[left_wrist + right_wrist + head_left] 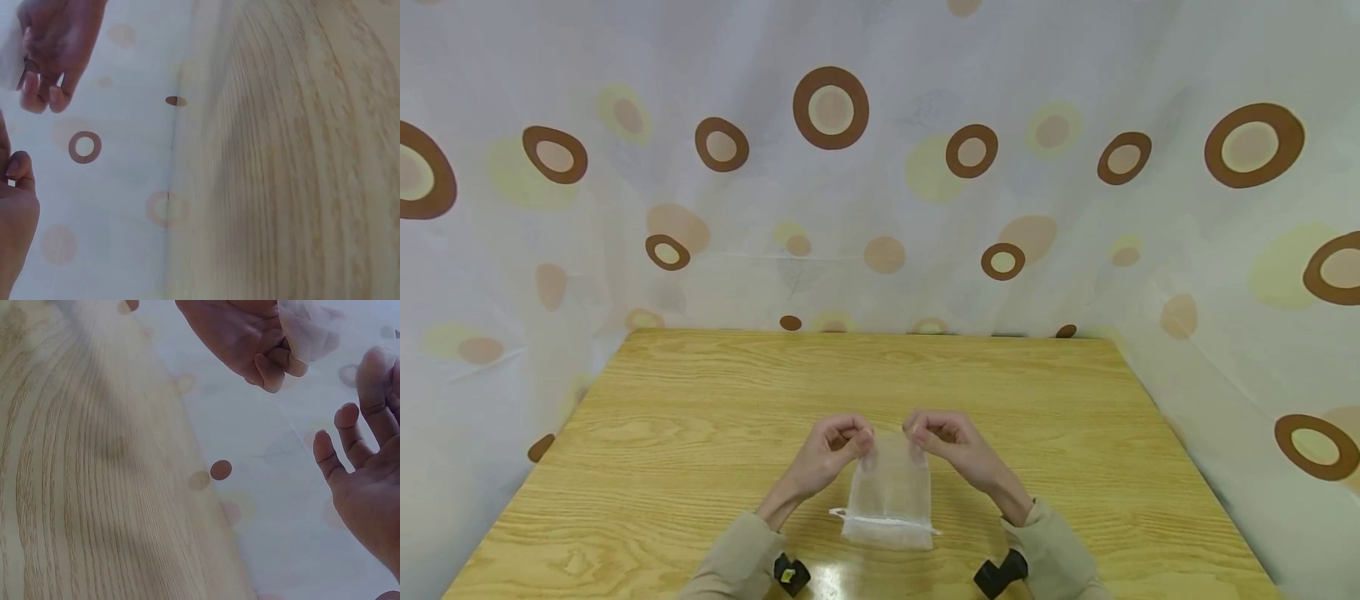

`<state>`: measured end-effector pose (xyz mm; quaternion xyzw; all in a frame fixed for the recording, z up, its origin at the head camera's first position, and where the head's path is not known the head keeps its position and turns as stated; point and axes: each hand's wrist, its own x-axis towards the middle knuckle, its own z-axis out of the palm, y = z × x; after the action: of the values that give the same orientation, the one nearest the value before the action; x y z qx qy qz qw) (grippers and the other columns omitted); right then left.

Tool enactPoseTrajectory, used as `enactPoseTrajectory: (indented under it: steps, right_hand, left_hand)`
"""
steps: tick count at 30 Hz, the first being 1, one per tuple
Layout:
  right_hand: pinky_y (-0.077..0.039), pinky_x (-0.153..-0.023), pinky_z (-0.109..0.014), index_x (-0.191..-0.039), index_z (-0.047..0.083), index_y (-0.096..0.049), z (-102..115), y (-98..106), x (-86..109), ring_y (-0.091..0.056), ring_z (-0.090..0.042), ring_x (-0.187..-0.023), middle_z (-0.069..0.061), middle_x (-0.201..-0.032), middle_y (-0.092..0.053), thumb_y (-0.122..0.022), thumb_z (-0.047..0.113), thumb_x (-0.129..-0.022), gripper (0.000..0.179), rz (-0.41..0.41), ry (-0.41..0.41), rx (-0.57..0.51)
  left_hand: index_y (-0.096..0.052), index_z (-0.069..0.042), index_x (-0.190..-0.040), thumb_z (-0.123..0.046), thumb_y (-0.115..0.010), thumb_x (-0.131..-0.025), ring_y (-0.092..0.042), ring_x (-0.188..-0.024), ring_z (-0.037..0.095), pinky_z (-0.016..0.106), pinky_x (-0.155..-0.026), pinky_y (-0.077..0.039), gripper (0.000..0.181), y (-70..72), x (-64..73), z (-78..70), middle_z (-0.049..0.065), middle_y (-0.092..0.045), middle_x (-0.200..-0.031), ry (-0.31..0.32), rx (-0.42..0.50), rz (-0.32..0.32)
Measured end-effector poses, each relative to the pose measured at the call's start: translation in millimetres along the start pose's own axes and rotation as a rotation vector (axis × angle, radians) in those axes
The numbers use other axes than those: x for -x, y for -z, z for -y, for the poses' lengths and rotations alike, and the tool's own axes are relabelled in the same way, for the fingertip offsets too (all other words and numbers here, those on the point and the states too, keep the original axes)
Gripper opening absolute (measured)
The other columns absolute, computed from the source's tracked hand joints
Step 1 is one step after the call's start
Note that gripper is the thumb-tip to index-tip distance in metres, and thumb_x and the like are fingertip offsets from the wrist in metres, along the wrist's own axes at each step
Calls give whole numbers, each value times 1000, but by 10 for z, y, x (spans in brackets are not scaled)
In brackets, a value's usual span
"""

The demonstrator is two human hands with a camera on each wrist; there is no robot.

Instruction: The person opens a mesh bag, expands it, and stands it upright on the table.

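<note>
A sheer white drawstring pouch (889, 487) is stretched between both hands, its bottom end up and its white drawstring lying across the lower part. My left hand (831, 454) pinches the upper left corner between thumb and forefinger. At the upper right corner, my right hand (957, 448) pinches the fabric the same way. In the right wrist view the left hand (247, 337) shows with sheer fabric beside its fingers, while the right hand (375, 462) sits at the right edge. Both hands, left (15, 212) and right (62, 50), are partly cut off in the left wrist view.
A wood-grain table (865, 375) lies under the hands. Behind it and at both sides hangs a pale curtain (880, 200) with brown rings and beige dots. Black wrist devices are strapped at both sleeves, left (792, 575) and right (1002, 575).
</note>
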<state>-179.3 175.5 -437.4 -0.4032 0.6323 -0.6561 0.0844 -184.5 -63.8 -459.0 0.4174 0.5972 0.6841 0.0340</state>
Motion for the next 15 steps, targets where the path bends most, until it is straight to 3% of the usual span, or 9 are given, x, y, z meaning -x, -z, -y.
enactPoseTrajectory:
  steps: [4, 6, 12, 15]
  right_hand:
    - [-45, -94, -26, -81, 1, -52, -21, -24, -8, -55, -10, -91, 0, -81, -54, -43, 4, -107, 28, -10, 15, -88]
    - [-44, -96, -25, -83, 3, -54, -24, -42, -13, -55, -10, -93, 5, -82, -56, -41, 4, -108, 28, -8, 25, -163]
    - [-44, -91, -25, -88, 11, -59, -41, -97, -34, -53, -11, -94, 8, -91, -61, -35, 7, -110, 33, 22, 71, -339]
    - [-44, -92, -24, -87, 14, -60, -56, -107, -37, -57, -9, -97, 10, -94, -64, -33, 11, -111, 36, 21, 56, -377]
  left_hand:
    - [-50, 18, -87, -13, -50, -107, -58, -72, -3, 20, -77, -50, 36, -23, 4, 21, -16, -64, -78, 44, 86, -31]
    - [-48, 17, -88, -14, -50, -107, -57, -74, -4, 17, -77, -49, 37, -34, 1, 37, -19, -63, -81, 59, 143, -35]
    - [-62, -14, -91, -15, -48, -107, -54, -77, -3, 15, -77, -45, 21, -59, -18, 73, -18, -60, -82, 59, 246, -17]
    - [-63, -22, -94, -18, -47, -108, -53, -76, -3, 16, -78, -44, 22, -65, -20, 79, -18, -59, -80, 78, 256, -14]
